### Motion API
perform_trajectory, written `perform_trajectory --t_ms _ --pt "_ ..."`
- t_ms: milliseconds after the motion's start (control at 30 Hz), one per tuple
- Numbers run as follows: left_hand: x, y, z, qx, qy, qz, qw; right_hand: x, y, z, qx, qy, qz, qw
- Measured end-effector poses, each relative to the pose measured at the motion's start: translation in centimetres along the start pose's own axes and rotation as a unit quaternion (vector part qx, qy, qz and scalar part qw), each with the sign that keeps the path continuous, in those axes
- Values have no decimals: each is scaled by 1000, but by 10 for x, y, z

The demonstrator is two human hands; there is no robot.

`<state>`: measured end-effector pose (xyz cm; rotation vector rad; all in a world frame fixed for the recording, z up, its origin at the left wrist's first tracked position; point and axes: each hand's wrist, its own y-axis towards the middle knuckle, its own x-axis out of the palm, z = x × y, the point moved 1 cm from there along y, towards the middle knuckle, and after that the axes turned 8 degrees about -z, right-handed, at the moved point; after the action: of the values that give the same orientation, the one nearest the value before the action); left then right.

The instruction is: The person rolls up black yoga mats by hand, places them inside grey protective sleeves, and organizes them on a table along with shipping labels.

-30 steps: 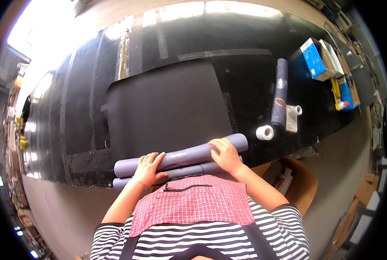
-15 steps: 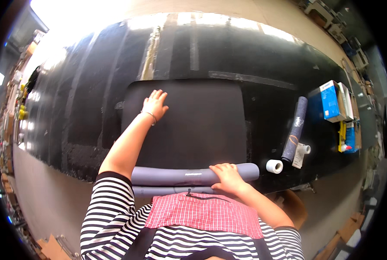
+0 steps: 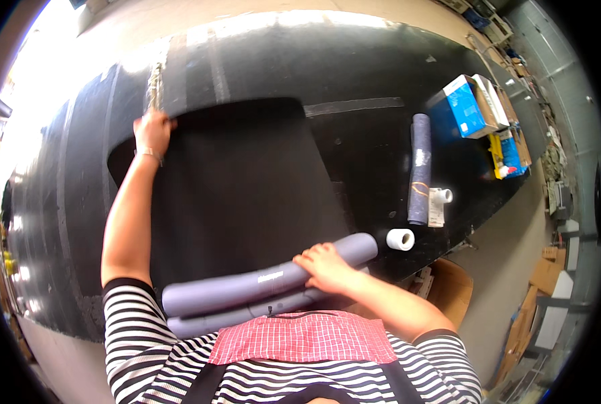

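A yoga mat lies in front of me with its black face (image 3: 240, 182) spread up on the table. Its near part is rolled up, and the purple roll (image 3: 226, 289) lies close to my body, now at a slant. Up at the mat's far left, my left hand (image 3: 153, 133) is closed on the edge, fingers curled in. That far edge looks raised off the table. Over the right part of the roll, my right hand (image 3: 324, 268) is wrapped with its fingers bent across the top. More purple mat (image 3: 246, 312) shows under the roll, against my apron.
To the right lies a dark blue rolled mat (image 3: 419, 168) with a band round it. White tape or film rolls (image 3: 400, 240) and a paper slip (image 3: 436, 212) are near it. Blue-and-white boxes (image 3: 472, 108) stand at the far right of the black table (image 3: 368, 161). An open carton (image 3: 448, 289) stands below the table edge.
My left hand went from lying spread on the black face to grasping the far left edge. The mat and roll have turned askew. My right hand stays on the roll. The view has shifted too.
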<state>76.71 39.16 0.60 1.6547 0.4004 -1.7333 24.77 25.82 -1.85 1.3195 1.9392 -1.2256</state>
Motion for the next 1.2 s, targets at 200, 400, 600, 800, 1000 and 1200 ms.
perform_trajectory --t_ms 200,400,600,800,1000,1200 --pt "-126 83 -46 -92 174 236 952 -90 124 17 -6 -80 81 993" --pt "-105 -27 80 160 -123 -117 972 -126 174 60 19 -35 -4 999" --pt "-25 -243 157 67 -80 -395 913 -124 186 50 13 -64 -23 998" --pt "-33 -307 207 43 -160 -264 950 -98 157 31 57 -95 55 992" --pt "5 -409 242 125 -192 -349 909 -84 157 11 81 -161 68 981" --pt "-27 -415 255 117 -275 -452 840 -75 140 22 25 -185 51 981"
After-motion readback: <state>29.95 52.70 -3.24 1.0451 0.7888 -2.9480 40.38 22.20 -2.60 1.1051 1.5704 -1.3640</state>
